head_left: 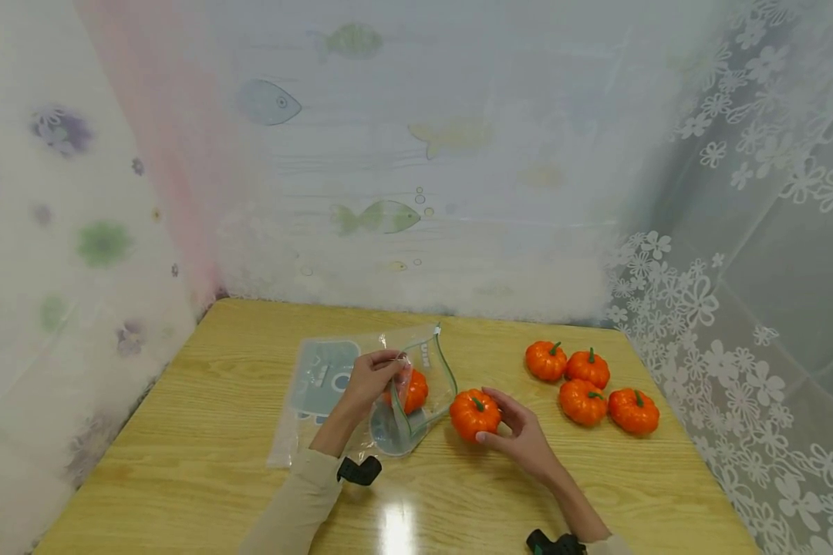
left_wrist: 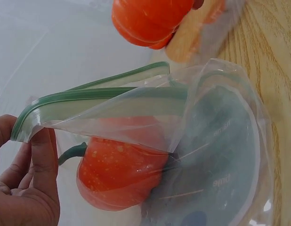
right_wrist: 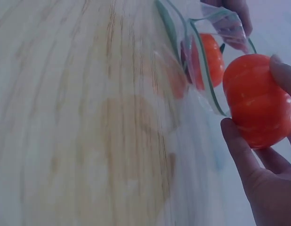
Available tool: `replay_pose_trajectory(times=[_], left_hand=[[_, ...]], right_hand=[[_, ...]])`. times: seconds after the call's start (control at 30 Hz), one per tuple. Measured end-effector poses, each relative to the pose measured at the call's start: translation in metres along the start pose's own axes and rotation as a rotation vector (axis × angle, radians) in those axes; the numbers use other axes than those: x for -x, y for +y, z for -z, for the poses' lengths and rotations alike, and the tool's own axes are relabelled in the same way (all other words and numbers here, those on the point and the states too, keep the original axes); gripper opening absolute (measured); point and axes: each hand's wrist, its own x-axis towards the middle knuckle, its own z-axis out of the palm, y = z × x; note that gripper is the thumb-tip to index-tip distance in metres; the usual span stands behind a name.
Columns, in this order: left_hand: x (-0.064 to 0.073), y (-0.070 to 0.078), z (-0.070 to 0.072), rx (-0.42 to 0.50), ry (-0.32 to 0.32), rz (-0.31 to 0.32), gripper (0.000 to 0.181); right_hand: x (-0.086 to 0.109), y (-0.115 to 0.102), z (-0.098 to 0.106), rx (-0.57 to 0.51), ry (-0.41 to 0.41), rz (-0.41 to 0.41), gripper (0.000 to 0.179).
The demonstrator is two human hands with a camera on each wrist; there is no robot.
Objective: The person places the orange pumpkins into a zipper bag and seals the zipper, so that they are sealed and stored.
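A clear zip bag [head_left: 382, 439] with a green-edged mouth lies on the table, its opening spread toward the right. One orange toy pumpkin [left_wrist: 119, 174] with a green stem sits inside it. My left hand [head_left: 369, 383] pinches the bag's upper edge between thumb and fingers; the left wrist view shows that hand [left_wrist: 30, 174] at the green zip strip. Just right of the mouth, my right hand [head_left: 524, 439] grips a second pumpkin [head_left: 474, 415]. In the right wrist view, thumb and fingers wrap this pumpkin [right_wrist: 258, 101] close beside the bag's rim.
Several more toy pumpkins [head_left: 583, 402] stand grouped on the right of the wooden table [head_left: 201, 432]. Beneath and left of the open bag lies a flat plastic bag [head_left: 322, 378] with a blue-grey print. Patterned curtains [head_left: 416, 154] hang behind the table and at its sides.
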Motion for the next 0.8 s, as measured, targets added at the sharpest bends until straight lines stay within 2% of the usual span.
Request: replay_pose_trajectory(times=[0.27,0.8], left_hand=[[-0.001,0.0,0.0,0.002,-0.026,0.004,0.03],[0.0,-0.001,0.001,0.025,-0.026,-0.034,0.03]], right_hand=[[-0.007,-0.003,-0.007,-0.013,-0.033,-0.021,0.072],[-0.03,-0.008,-0.022,-0.024,-0.045,0.031,0.072]])
